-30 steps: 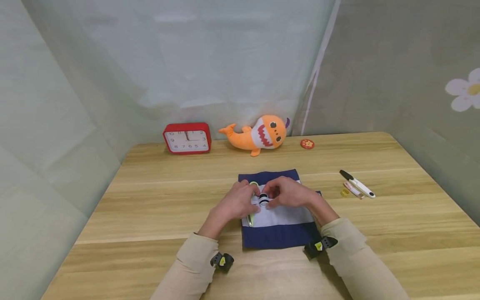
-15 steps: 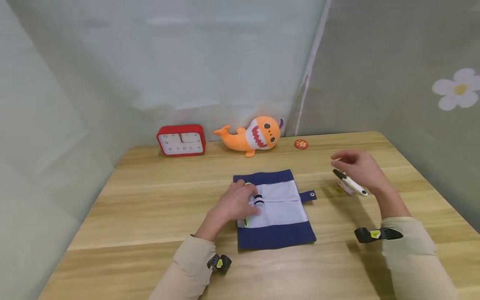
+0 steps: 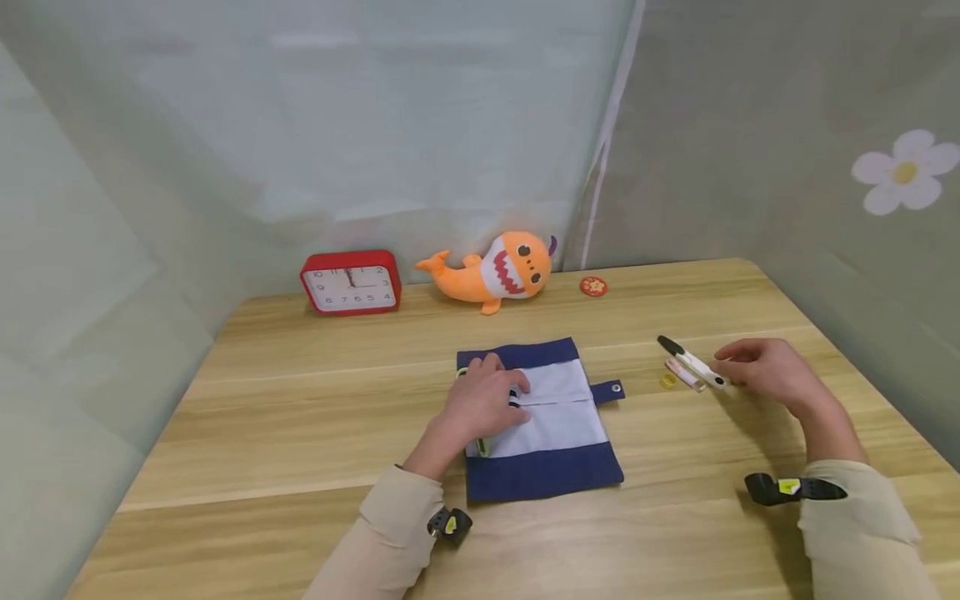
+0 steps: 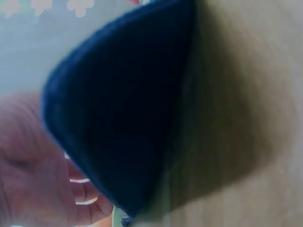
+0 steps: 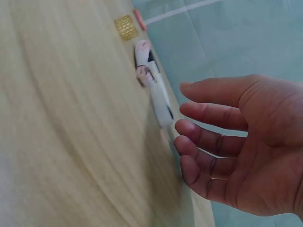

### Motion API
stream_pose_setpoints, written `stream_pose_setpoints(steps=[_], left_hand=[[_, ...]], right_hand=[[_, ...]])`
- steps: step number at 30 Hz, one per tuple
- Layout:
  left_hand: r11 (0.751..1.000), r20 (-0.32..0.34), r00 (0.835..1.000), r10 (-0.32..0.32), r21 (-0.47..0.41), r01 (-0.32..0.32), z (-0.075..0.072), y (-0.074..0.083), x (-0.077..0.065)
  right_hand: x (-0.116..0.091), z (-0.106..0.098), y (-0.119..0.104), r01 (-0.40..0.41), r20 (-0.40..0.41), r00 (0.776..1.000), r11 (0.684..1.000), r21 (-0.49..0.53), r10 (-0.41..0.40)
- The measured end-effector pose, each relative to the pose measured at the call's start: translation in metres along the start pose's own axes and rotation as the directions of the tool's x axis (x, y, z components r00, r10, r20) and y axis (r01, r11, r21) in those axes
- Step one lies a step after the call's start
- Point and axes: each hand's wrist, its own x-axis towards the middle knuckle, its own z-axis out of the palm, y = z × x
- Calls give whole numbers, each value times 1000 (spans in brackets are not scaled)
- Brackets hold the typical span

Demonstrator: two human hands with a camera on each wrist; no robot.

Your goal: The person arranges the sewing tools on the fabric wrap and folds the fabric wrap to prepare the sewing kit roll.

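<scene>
My left hand (image 3: pixel 486 398) rests on an unfolded navy-and-white cloth pouch (image 3: pixel 558 429). A small black-and-white spool (image 3: pixel 514 397) shows between its thumb and index finger, partly covered. Light-green edges of a slim tool (image 3: pixel 483 447) peek out from under that hand. In the left wrist view, a dark navy cloth flap (image 4: pixel 118 104) hides much of the hand. My right hand (image 3: pixel 776 371) hovers with bent, parted fingers beside a white, black-tipped tool (image 3: pixel 693 364). Nothing lies between its fingers in the right wrist view. Touching that tool is a small pale-pink item (image 3: pixel 682 372).
A gold dimpled thimble (image 3: pixel 668 381) lies left of the pink item. The pouch's snap strap (image 3: pixel 609 391) points right. Along the back stand a red clock (image 3: pixel 351 283) and an orange plush shark (image 3: pixel 491 271), with a red round badge (image 3: pixel 593 286) beside them.
My right hand has left the spool, swung right above the white tool, then lowered to its right end. The left hand has stayed on the pouch, covering more of the spool.
</scene>
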Motion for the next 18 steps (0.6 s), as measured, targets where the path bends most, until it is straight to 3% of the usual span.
stream_pose_setpoints(steps=[12, 18], left_hand=[[1000, -5, 1000, -14, 19, 14, 3, 0, -1], [1000, -5, 1000, -9, 13, 9, 3, 1, -1]], right_hand=[[3, 6, -1, 18, 13, 1000, 999, -30, -17], [4, 7, -1, -11, 20, 1000, 999, -44, 12]])
